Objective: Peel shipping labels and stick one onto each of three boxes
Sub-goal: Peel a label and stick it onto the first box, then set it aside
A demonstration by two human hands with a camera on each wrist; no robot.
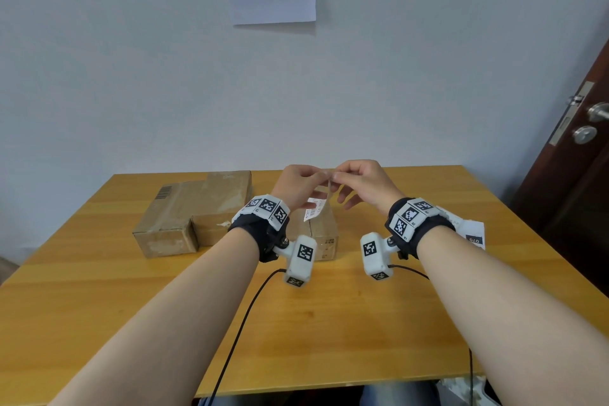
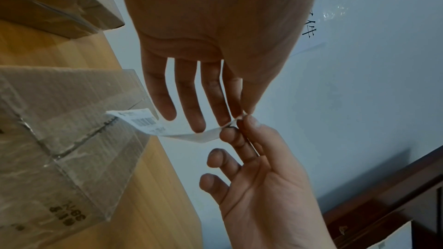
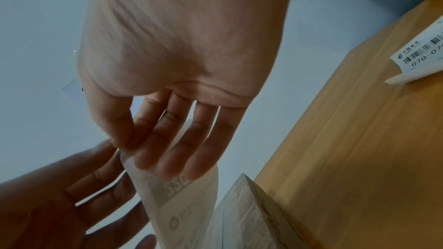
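Note:
Both hands are raised over the wooden table [image 1: 379, 306] and meet at the top corner of a white shipping label [image 1: 315, 210]. My left hand [image 1: 321, 175] pinches that corner between thumb and index finger, its other fingers straight. My right hand [image 1: 336, 177] pinches the same corner from the other side. In the left wrist view the label [image 2: 167, 129] curves down from the left hand [image 2: 242, 115] and right hand [image 2: 236, 123] towards a taped cardboard box [image 2: 59, 139]. In the right wrist view the sheet [image 3: 187, 207] hangs below my right hand [image 3: 122, 149], with print showing through.
The small box [image 1: 324, 234] stands under the hands. Two bigger cardboard boxes [image 1: 171, 217] [image 1: 227, 188] sit side by side at the left. More labels [image 1: 473, 234] [image 3: 419, 54] lie on the table at the right. A door [image 1: 580, 148] is at the far right.

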